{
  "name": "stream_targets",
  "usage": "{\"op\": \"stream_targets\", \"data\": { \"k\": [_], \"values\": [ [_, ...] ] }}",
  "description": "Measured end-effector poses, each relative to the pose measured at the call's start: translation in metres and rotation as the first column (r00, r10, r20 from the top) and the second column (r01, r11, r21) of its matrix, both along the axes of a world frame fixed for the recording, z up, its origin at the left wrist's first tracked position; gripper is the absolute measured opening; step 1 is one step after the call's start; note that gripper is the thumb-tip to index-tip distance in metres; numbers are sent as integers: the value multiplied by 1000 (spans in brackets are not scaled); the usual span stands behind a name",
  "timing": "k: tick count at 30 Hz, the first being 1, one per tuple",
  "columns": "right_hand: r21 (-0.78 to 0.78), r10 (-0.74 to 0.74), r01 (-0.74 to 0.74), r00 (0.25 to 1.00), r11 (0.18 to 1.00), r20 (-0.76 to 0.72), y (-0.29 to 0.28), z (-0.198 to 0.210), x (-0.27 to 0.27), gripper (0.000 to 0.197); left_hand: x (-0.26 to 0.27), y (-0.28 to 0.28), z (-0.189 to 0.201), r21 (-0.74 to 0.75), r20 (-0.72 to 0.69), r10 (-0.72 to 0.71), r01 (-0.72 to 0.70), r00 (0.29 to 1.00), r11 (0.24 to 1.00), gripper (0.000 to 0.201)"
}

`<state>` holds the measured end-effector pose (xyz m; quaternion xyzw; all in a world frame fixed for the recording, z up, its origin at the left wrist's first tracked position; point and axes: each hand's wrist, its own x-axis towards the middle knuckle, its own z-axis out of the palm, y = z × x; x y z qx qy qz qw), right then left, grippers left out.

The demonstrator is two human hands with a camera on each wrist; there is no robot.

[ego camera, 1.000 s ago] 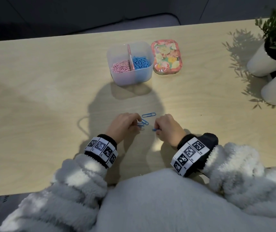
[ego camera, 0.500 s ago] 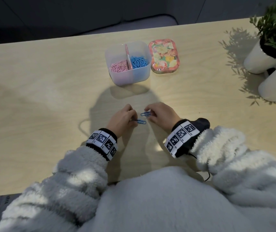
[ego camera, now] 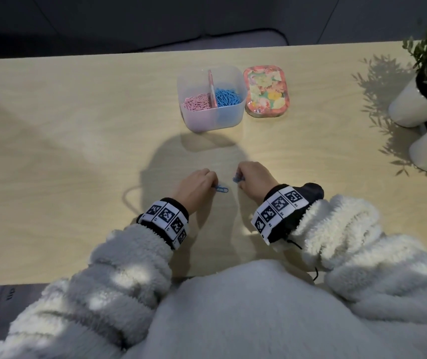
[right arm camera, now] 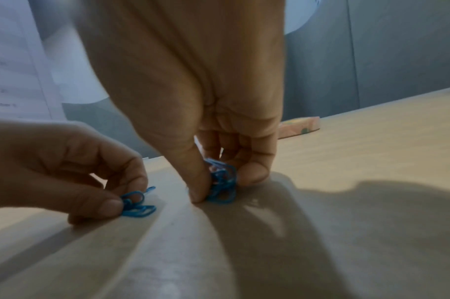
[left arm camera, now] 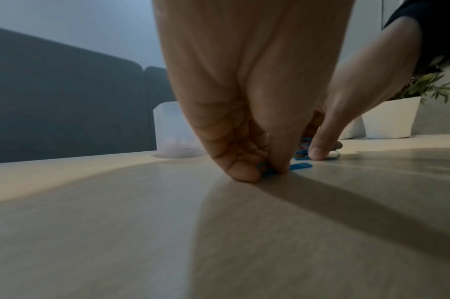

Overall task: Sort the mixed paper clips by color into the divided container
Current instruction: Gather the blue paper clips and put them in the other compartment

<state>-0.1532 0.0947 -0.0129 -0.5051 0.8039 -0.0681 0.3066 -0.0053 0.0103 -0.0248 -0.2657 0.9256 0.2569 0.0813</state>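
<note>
**Last blue clips being gathered off the desk**

Pale wooden desk, dark sofa behind its far edge, two white plant pots at the right edge. Divided container sits near the far edge, around the middle: pink clips in its left compartment, blue clips in its right one, divider between them. Floral lid lies just beside the container on its right.

Both hands are down on the desk toward the near edge, close together but not touching. Left hand has its grip clamped on a couple of blue clips, thumb and forefinger pinching them against the desk. Right hand has its grip clamped on a small bunch of blue clips, fingertips curled round it.

Progress, judging by the layout: nearly done. Both compartments are already well stocked and no loose pink clips show on the desk. Left to do: carry these two blue handfuls to the right compartment. Whether any strays hide under the hands, can't tell.
</note>
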Motion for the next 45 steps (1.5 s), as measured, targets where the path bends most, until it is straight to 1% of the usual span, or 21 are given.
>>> {"op": "stream_targets", "data": {
  "k": [4, 7, 9, 11, 12, 14, 16, 17, 18, 20, 21, 23, 24, 26, 28, 31, 33, 35, 37, 40, 45],
  "values": [
    [-11, 74, -74, 996, 997, -53, 3, -9, 0, 16, -1, 2, -2, -27, 0, 8, -8, 1000, 1000, 17],
    [-101, 51, -51, 999, 994, 3, 6, -16, -8, 16, 0, 1, 0, -21, -31, -1, 1, 1000, 1000, 15],
    [-142, 0, 13, 996, 990, 94, 7, -16, -16, 18, 1, 1, 3, 17, -87, 3, -2, 996, 1000, 12],
    [-150, -65, 101, 973, 984, 223, 7, -12, -22, 17, 5, 0, 5, 80, -158, 97, -85, 983, 993, 11],
    [-150, -120, 171, 946, 974, 301, 7, -11, -24, 17, 8, -2, 5, 120, -204, 174, -152, 963, 981, 13],
    [-78, -285, 363, 831, 929, 477, 4, -8, -24, 21, 12, -7, 7, 235, -264, 349, -291, 899, 927, 21],
    [-23, -372, 458, 750, 889, 546, -6, -7, -22, 23, 15, -14, 8, 369, -240, 505, -404, 829, 837, 26],
    [-46, -336, 425, 774, 904, 537, -12, -4, -19, 19, 16, -19, 8, 451, -199, 587, -459, 784, 765, 24],
    [-90, -258, 350, 818, 932, 514, -18, -2, -15, 13, 16, -22, 7, 557, -139, 679, -510, 721, 656, 22],
    [-161, -68, 157, 888, 974, 454, -30, 4, -3, 4, 16, -28, 9, 744, 15, 830, -561, 558, 363, 23],
    [-179, 14, 63, 918, 982, 396, -34, 5, 3, 9, 15, -29, 11, 802, 81, 869, -550, 487, 234, 23],
    [-169, 164, -134, 971, 976, 176, -41, 8, 12, 24, 13, -30, 17, 861, 166, 893, -504, 418, 76, 25],
    [-143, 230, -219, 971, 965, 65, -42, 9, 15, 26, 12, -30, 19, 874, 175, 891, -482, 419, 55, 26],
    [-100, 289, -291, 957, 951, -30, -41, 9, 14, 20, 11, -30, 22, 862, 96, 872, -477, 481, 168, 28],
    [-35, 260, -261, 965, 965, -13, -37, 8, 6, 16, 5, -31, 26, 782, -49, 823, -491, 566, 384, 26],
    [96, 224, -231, 972, 968, 77, -23, 7, -6, 15, -21, -38, 45, 553, -256, 661, -454, 706, 699, 13],
    [136, 220, -235, 968, 962, 118, -9, 6, -10, 15, -45, -47, 62, 391, -338, 560, -428, 756, 814, 11],
    [120, 128, -152, 975, 981, 183, 4, 3, -19, 11, -71, -56, 75, 240, -382, 492, -430, 782, 870, 21],
    [77, 14, -37, 963, 996, 270, 11, 3, -33, 24, -96, -63, 86, 154, -395, 475, -453, 787, 878, 27],
    [-23, -62, 80, 892, 997, 449, 16, 21, -52, 22, -121, -69, 92, 89, -347, 480, -481, 806, 872, 33],
    [-73, -216, 271, 879, 960, 424, -3, 48, -82, 24, -134, -69, 88, 53, -341, 442, -452, 830, 890, 33]
  ]
}}
